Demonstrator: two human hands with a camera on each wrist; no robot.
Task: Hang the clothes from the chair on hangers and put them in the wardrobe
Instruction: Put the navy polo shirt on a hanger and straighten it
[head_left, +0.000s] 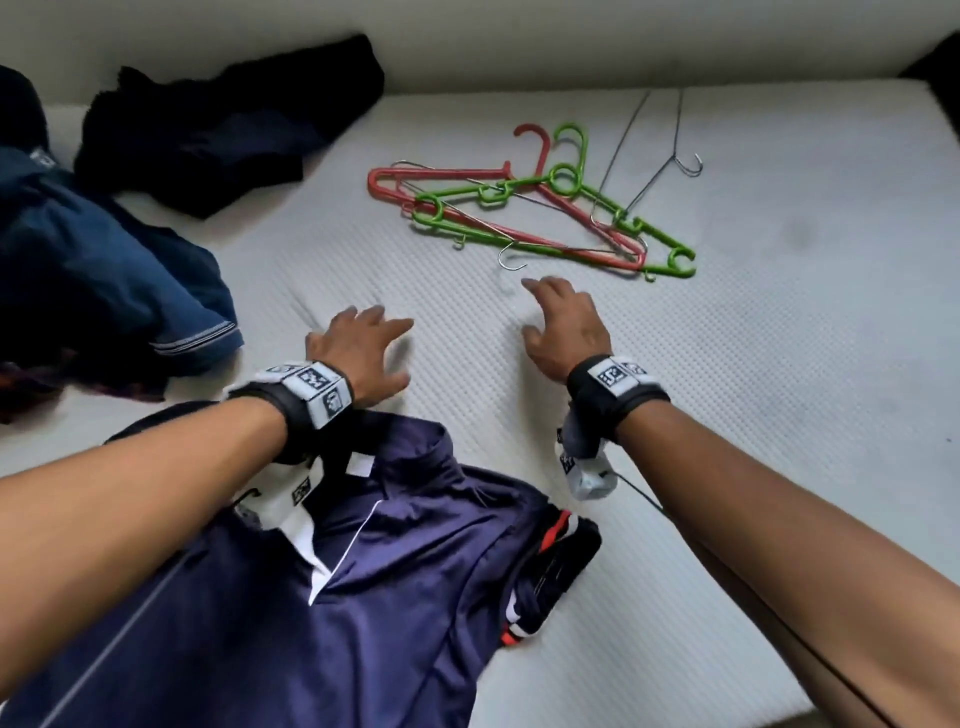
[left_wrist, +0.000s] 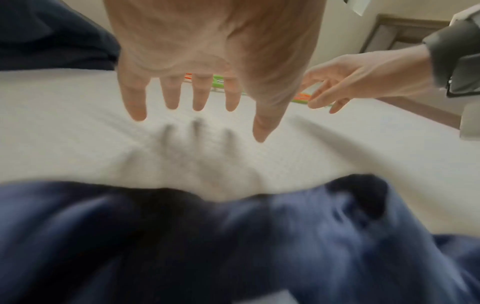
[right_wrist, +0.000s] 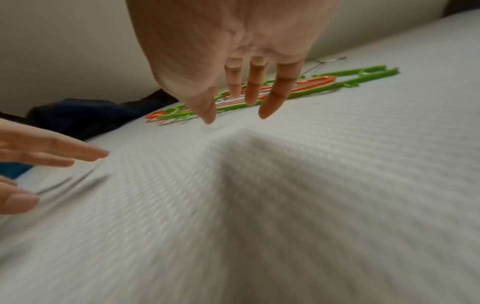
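Clothes and hangers, spread over a white mattress (head_left: 727, 415) with a fine ribbed, quilted weave. Nearest, a navy shirt (head_left: 363, 597) of smooth, slightly glossy fabric, laid flat with its collar toward the hands, thin white piping running down from the neck, a white label inside. Tucked just beside its right edge, a folded dark garment (head_left: 556, 577) with red and white stripes. Far left, a crumpled blue garment (head_left: 119, 291) with pale stitching along one hem; beyond it, a rumpled black garment (head_left: 228, 124) against the pale wall. Farther up the mattress, a tangled pile: green plastic hangers (head_left: 561, 182) with round loops, a red plastic hanger (head_left: 447, 179), and thin wire hangers (head_left: 670, 171) crossing through and beside them. Left hand (head_left: 363, 345) just past the shirt collar, fingers straight and spread wide, palm down over the mattress, holding nothing. Right hand (head_left: 563, 325) beside it and apart, fingers loosely extended toward the hanger pile, also holding nothing, tips near a wire hook. Black wrist straps with square printed markers on both arms.
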